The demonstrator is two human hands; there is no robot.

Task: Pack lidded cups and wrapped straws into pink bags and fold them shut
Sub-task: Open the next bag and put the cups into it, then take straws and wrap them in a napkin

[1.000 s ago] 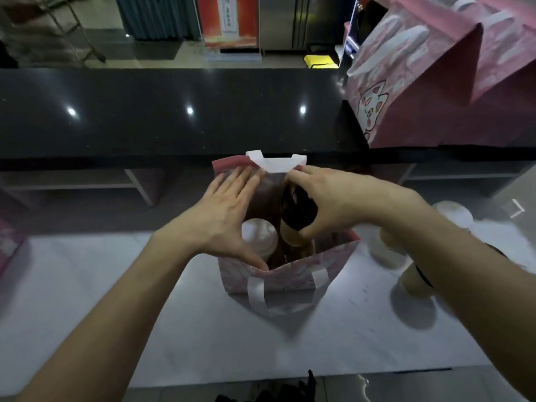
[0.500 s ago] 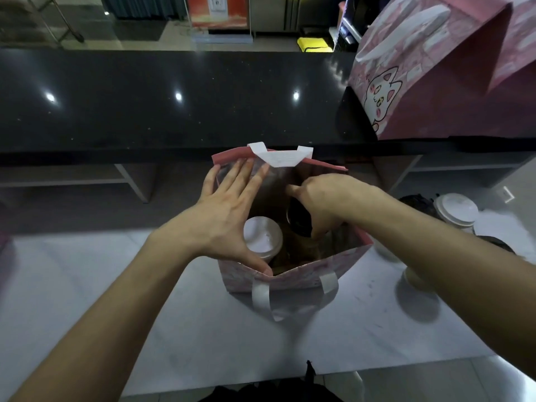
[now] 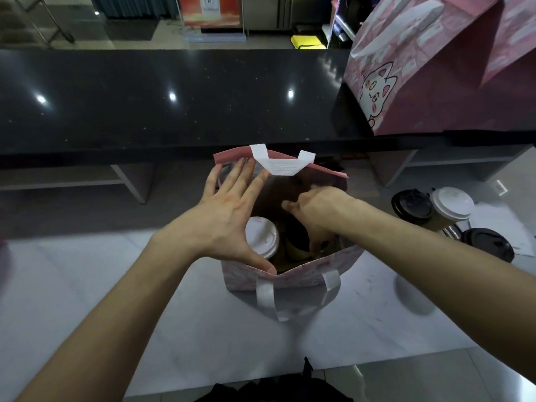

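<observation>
Nearest, the pink bag [image 3: 290,278] stands open on the pale worktop [image 3: 87,285], its front wall creased inward and one white handle [image 3: 265,294] hanging loose. The left hand [image 3: 229,224] spreads straight, released fingers across the mouth, thumb on the front rim and fingertips [image 3: 240,166] on the back wall, holding it wide. The right hand [image 3: 316,213] reaches inside, fingers curled around a dark-lidded cup [image 3: 298,242] beside the white-lidded cup [image 3: 261,236] already seated. The step looks best done by lowering that cup straight to the floor of the bag, upright and snug against its neighbour, letting go only once it rests. The soft front rim could catch the wrist on the way out, so lift vertically. To the right, well apart, spare cups [image 3: 446,210] wait; the worktop between offers room. Beyond, the black counter [image 3: 174,97] overhangs, bearing a folded bag [image 3: 435,68]; no straws are visible.
</observation>
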